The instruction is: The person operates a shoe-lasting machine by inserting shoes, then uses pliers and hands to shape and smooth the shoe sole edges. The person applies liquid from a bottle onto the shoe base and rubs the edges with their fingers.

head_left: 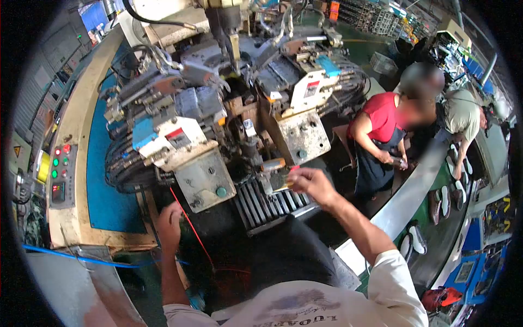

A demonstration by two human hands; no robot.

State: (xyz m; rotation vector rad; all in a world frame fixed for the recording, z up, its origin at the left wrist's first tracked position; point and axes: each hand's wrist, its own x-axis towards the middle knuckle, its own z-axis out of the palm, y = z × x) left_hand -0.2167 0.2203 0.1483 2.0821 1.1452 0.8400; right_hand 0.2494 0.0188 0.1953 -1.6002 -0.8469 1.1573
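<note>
Machine point(250, 148) is standing at one o'clock from left hand point(170, 223), eleven from right hand point(315, 186), both curling, any grasp unclear.

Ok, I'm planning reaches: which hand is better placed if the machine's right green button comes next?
Probably the right hand: it appears close to the green button, while the left hand looks farther away.

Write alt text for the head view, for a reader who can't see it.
A person's bare right hand and left hand are raised before a grimy, hose-covered machine, the left beside a thin red line. To the right, a co-worker in red stands by a long bench bearing shoes.
</note>
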